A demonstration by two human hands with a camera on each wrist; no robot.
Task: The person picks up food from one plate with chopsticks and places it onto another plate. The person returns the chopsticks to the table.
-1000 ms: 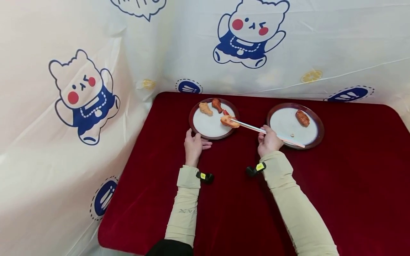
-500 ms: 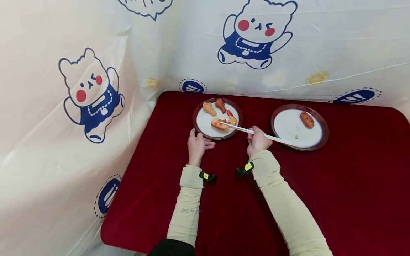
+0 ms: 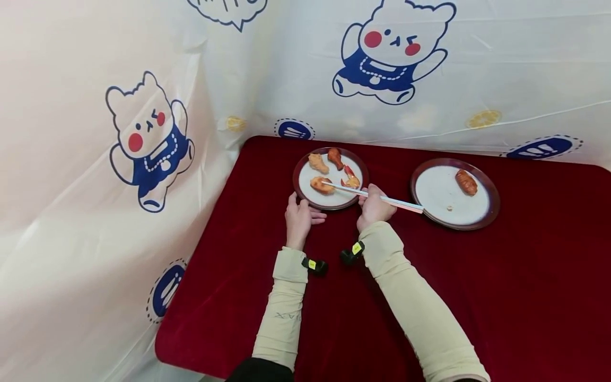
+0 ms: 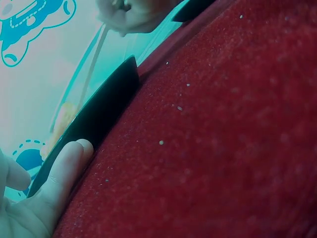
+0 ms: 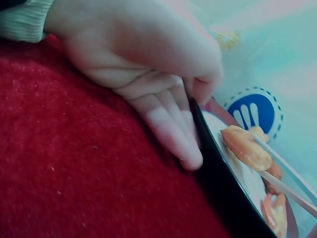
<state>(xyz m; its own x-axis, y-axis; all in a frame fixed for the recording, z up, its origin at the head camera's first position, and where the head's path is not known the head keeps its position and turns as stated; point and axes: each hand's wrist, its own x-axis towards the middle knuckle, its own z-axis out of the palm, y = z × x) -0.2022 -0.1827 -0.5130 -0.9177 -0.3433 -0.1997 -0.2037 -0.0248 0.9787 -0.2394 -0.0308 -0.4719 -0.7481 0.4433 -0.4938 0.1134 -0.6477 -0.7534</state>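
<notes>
My left hand (image 3: 299,220) holds the near rim of the left plate (image 3: 329,175), with its fingers (image 5: 173,139) under the edge in the right wrist view. The plate is white with a brown rim. My right hand (image 3: 374,208) grips a pair of pale chopsticks (image 3: 401,203). Their tips are at a golden-brown oval piece of food (image 3: 322,185) over the plate's near left part; in the right wrist view the food piece (image 5: 246,148) sits between the two sticks. A drumstick (image 3: 335,158), a fried nugget-like piece (image 3: 318,163) and a red-tailed shrimp-like piece (image 3: 350,178) share this plate.
To the right stands a second brown-rimmed plate (image 3: 439,191), bearing a browned, ridged piece of food (image 3: 466,183) and a small crumb (image 3: 450,208). Both plates rest on a dark red tablecloth (image 3: 334,297). A printed white curtain (image 3: 286,69) hangs behind and at the left.
My right hand moves left with the chopsticks, carrying the golden-brown piece from the left plate's right side to its near left part. My left hand stays at the rim. The head view shifts slightly.
</notes>
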